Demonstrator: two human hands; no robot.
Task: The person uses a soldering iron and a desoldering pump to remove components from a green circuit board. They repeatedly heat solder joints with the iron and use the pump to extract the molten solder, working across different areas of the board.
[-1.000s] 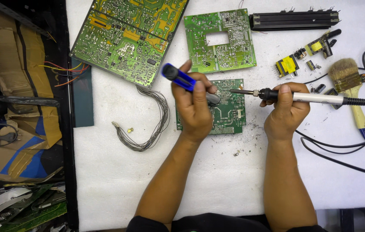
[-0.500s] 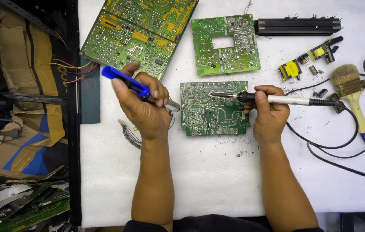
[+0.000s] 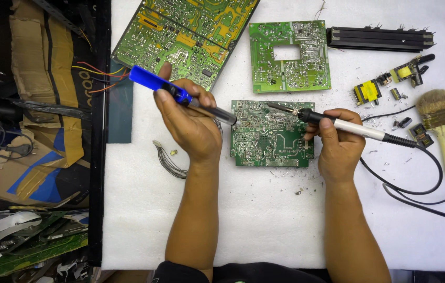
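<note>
Both forearms enter from the lower edge of the head view and are bare from elbow to wrist, with no sleeves, gloves, watch or wristband on either. The left hand (image 3: 191,123) and the right hand (image 3: 337,149) carry no visible rings, and the fingernails that show are short. A dark, near-black garment with a small green mark at its edge shows at the bottom centre, between the elbows.
</note>
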